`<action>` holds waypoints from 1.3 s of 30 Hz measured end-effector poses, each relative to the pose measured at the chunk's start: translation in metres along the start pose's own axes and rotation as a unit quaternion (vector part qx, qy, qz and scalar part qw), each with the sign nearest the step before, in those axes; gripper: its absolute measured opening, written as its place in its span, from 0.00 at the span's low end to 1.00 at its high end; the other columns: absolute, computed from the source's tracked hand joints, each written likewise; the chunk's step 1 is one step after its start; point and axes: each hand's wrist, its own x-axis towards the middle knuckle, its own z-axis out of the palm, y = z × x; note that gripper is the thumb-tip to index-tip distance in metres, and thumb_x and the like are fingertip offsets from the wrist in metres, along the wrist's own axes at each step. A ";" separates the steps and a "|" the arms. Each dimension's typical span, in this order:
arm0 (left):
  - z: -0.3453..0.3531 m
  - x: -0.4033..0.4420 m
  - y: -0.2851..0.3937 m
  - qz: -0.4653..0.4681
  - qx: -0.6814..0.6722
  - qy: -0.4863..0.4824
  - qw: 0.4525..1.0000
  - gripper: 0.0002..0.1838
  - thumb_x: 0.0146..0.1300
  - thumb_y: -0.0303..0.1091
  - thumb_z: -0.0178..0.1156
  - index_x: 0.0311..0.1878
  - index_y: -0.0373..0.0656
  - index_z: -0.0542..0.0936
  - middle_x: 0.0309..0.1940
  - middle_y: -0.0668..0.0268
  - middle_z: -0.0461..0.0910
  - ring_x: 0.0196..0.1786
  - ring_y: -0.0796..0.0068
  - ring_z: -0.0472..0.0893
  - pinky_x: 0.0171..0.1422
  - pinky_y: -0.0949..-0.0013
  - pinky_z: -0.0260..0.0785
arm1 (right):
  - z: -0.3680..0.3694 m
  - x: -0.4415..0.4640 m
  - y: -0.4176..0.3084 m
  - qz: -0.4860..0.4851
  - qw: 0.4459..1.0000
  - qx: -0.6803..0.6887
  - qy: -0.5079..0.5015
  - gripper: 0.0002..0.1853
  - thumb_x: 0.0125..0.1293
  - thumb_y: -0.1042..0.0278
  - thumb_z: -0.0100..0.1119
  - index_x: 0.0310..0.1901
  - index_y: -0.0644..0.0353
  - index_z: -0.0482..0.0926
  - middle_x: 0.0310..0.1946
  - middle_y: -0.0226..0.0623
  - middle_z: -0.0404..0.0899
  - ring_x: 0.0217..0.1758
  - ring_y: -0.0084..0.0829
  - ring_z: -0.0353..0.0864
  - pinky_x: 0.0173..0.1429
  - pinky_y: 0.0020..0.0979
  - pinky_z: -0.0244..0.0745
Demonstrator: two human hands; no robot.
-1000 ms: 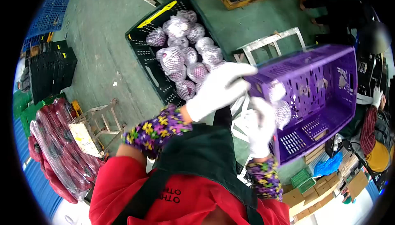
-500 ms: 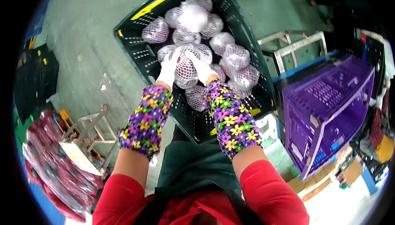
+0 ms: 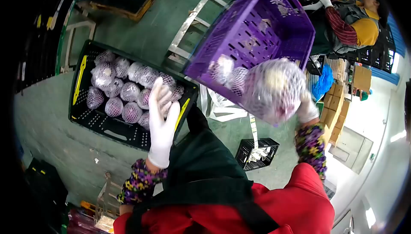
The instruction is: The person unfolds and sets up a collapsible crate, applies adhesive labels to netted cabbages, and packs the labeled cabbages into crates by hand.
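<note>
My left hand, in a white glove, is open with its fingers stretched out above the near right end of a black crate. Inside that crate lie several round purple fruits in white foam nets and clear wrap. My right hand, also gloved, grips a netted fruit from its right side; the fruit hides most of the fingers. It looms large near the camera, in front of a purple crate. More netted fruits show inside the purple crate.
At upper right another person in white gloves is beside dark crates. A small black crate with paper strips stands on the floor. A metal frame is behind the purple crate. Cardboard boxes are stacked on the right.
My view has turned right toward the purple crate. Both hands have left the black crate's fruits; the right now holds a netted fruit by the purple crate, while the left is raised and open.
</note>
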 end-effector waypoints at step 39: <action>-0.376 0.174 -0.245 0.119 0.424 0.185 0.878 0.39 0.45 0.49 0.75 0.57 0.40 0.71 0.50 0.51 0.74 0.53 0.55 0.74 0.63 0.58 0.65 | 0.347 0.236 0.433 0.087 0.963 -0.150 0.205 0.48 0.49 0.51 0.74 0.64 0.68 0.56 0.61 0.57 0.59 0.62 0.46 0.66 0.64 0.41 0.65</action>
